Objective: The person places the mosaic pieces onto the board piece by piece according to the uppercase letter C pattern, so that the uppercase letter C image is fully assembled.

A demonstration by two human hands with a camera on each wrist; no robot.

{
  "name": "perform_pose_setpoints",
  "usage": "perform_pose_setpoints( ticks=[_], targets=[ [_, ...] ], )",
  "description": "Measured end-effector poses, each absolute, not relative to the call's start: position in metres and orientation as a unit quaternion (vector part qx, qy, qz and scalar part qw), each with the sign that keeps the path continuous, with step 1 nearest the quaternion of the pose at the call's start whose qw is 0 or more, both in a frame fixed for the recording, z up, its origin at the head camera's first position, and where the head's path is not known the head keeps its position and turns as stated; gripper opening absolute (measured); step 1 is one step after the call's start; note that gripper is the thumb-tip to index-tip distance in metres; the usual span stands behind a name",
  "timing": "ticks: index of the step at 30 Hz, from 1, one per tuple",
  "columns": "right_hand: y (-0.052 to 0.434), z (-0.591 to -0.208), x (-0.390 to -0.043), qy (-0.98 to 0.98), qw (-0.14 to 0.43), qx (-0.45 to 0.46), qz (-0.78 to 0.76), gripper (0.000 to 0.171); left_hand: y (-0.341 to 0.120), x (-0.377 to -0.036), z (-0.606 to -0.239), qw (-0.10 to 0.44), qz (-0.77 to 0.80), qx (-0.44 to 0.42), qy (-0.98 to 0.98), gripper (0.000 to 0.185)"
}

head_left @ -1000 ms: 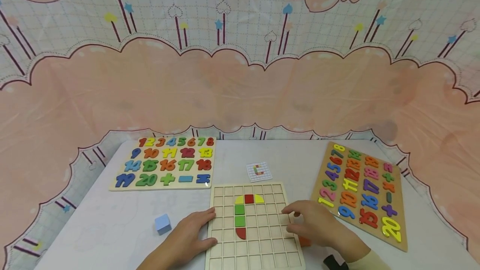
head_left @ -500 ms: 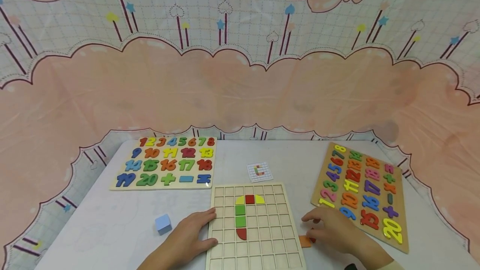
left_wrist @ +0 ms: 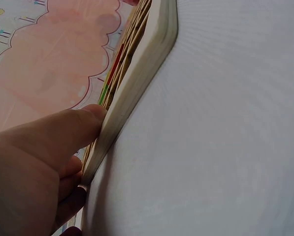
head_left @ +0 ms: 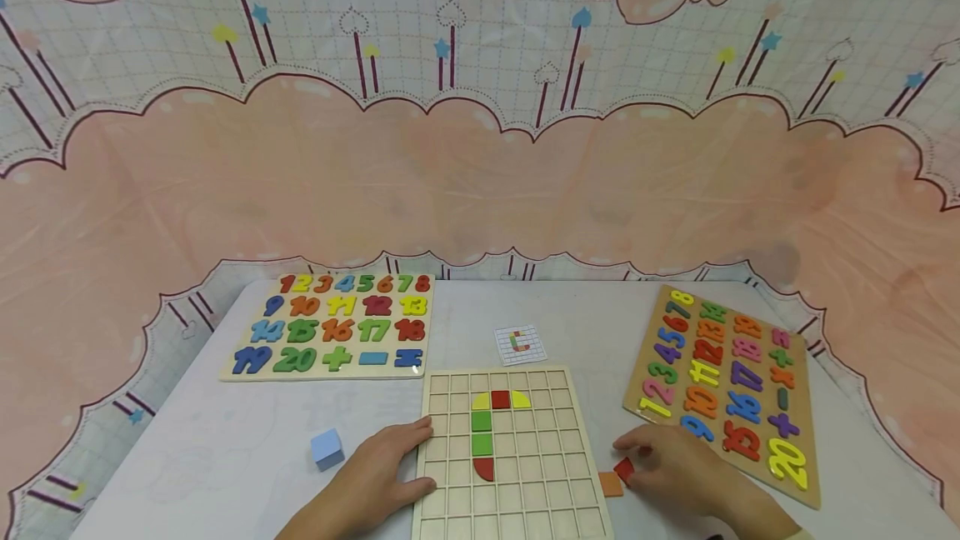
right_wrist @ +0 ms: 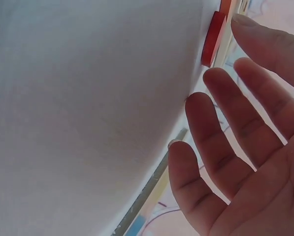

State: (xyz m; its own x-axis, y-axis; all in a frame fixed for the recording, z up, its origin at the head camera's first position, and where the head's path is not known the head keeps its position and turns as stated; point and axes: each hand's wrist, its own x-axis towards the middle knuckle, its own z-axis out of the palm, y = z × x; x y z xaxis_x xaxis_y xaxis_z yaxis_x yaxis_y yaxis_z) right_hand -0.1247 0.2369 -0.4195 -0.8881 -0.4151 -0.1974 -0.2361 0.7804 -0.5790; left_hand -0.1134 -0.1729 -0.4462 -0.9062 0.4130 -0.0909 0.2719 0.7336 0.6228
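Note:
A wooden grid board [head_left: 525,515] lies on the table, holding two yellow quarter-round pieces, a red square [head_left: 500,400], two green squares [head_left: 481,444] and a red quarter-round piece [head_left: 483,468]. My left hand [head_left: 386,461] touches the board's left edge with thumb and fingers spread along it. Beside the board's right edge lie an orange square [head_left: 611,484] and a loose red piece [head_left: 624,471]. My right hand [head_left: 671,469] is right at the red piece; in the right wrist view its thumb and fingers are apart, with the red piece [right_wrist: 213,39] just beyond the fingertips.
A small card with a coloured pattern [head_left: 520,344] lies behind the board. Number puzzle boards stand at the back left [head_left: 330,327] and on the right [head_left: 723,390]. A light blue cube [head_left: 327,449] sits left of my left hand. A patterned cloth [head_left: 480,190] hangs behind.
My right hand has moved right, away from the grid board's right edge, to the loose red piece, uncovering the orange square. The left hand has stayed at the board's left edge.

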Motion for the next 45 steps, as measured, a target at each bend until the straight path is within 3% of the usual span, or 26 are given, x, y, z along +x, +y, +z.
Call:
perform_pose_setpoints(
  ticks=[13,45],
  targets=[
    [0.228,-0.428,-0.125,0.938,0.146,-0.194,-0.248,0.034,-0.172,-0.113,-0.447,0.114,0.311,0.183,0.926,0.068],
    [0.211,-0.424,-0.148,0.939,0.166,-0.13,-0.271,0.015,-0.171,-0.113,-0.445,0.114,0.313,0.18,0.925,0.07]
  ],
)
